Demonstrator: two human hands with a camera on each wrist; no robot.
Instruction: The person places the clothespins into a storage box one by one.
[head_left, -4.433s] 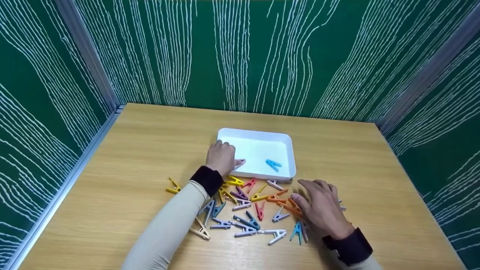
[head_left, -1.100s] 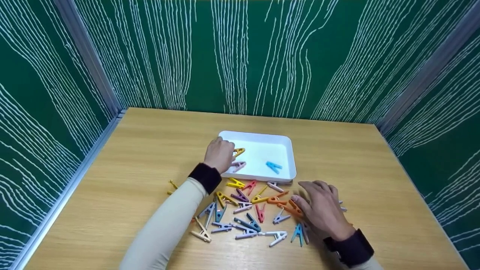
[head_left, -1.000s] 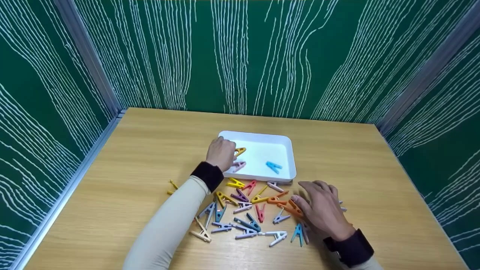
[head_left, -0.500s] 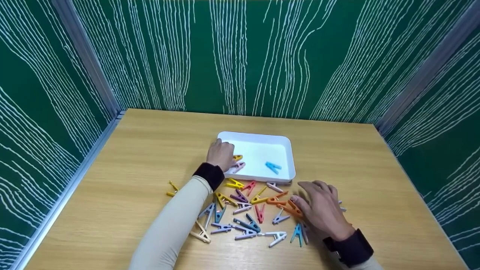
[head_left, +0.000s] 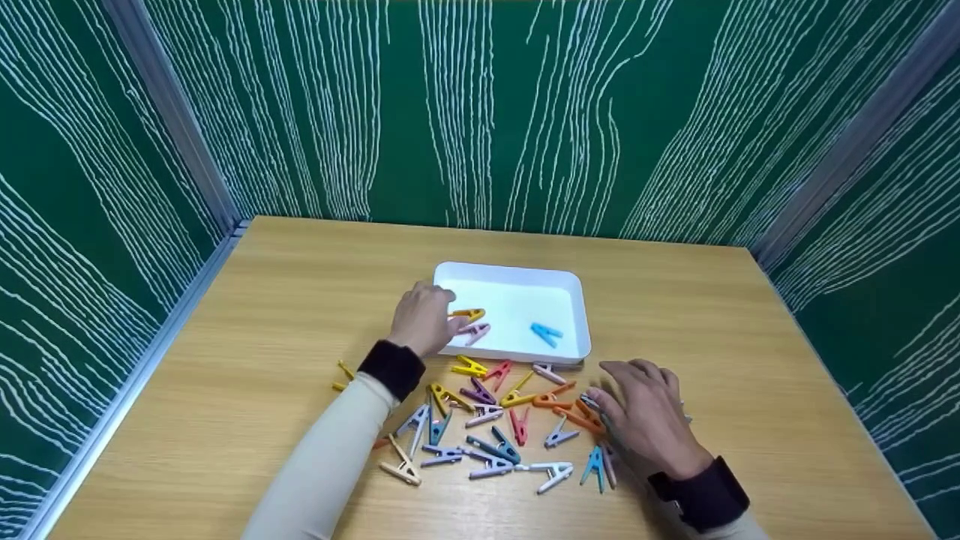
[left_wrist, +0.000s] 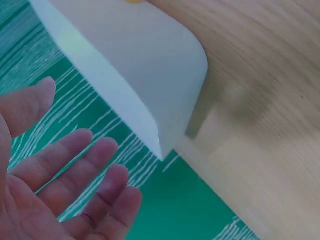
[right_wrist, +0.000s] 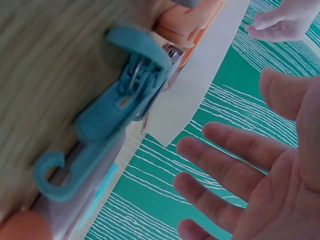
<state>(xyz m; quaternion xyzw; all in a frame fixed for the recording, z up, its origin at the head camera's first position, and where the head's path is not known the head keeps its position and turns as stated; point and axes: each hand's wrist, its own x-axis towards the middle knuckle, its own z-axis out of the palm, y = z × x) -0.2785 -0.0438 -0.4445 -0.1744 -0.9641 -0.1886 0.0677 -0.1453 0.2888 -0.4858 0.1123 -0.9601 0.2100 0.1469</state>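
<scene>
My left hand (head_left: 421,319) hovers over the left side of the white tray (head_left: 517,300), its fingers apart and holding nothing in the left wrist view. Just by its thumb, a mustard-yellow clothespin (head_left: 472,313) lies in the tray above a pale pink clothespin (head_left: 475,331). A light blue clothespin (head_left: 546,333) lies farther right in the tray. My right hand (head_left: 651,416) is held low over the right edge of the pile, thumb beside an orange clothespin (head_left: 581,420). In the right wrist view its fingers are spread and a teal clothespin (right_wrist: 107,110) shows close up.
Several more clothespins cover the table in front of the tray, among them a purple one (head_left: 478,391), a red one (head_left: 519,426) and a cream one (head_left: 402,463). Green walls with white lines (head_left: 480,112) stand around the wooden table (head_left: 300,300).
The mustard-yellow clothespin has been let go in the tray beside the pink one, which was placed earlier. My left hand has opened and drawn back left. The right hand has hardly moved.
</scene>
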